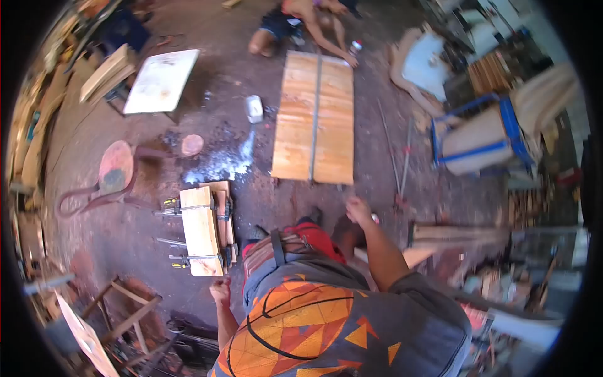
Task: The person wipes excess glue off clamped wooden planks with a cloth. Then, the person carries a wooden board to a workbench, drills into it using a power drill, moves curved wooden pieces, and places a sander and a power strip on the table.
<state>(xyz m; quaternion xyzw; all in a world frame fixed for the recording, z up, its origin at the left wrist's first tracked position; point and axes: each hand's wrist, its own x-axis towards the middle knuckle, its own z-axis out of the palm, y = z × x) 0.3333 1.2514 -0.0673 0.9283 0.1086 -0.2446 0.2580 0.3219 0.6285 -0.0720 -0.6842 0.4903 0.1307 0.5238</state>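
My left hand point(220, 291) is low on the left, fingers curled closed, with no object visible in it. Just beyond it, a stack of clamped boards point(196, 229) stands on the floor, with bar clamps point(200, 256) across it. My right hand point(358, 212) is held out ahead of my body, its fingers also curled; nothing shows in it. It is nearest to the lower right corner of a wide glued wooden panel point(292, 119), apart from it. A long metal bar point(316, 113) runs down the middle of that panel.
Another person point(295, 19) crouches at the panel's far end, one hand by its edge. A white-topped table point(162, 80), a white container point(254, 109), spilled white powder point(220, 164), a round-topped stool point(117, 166) and a blue-framed stand point(477, 135) are around the floor.
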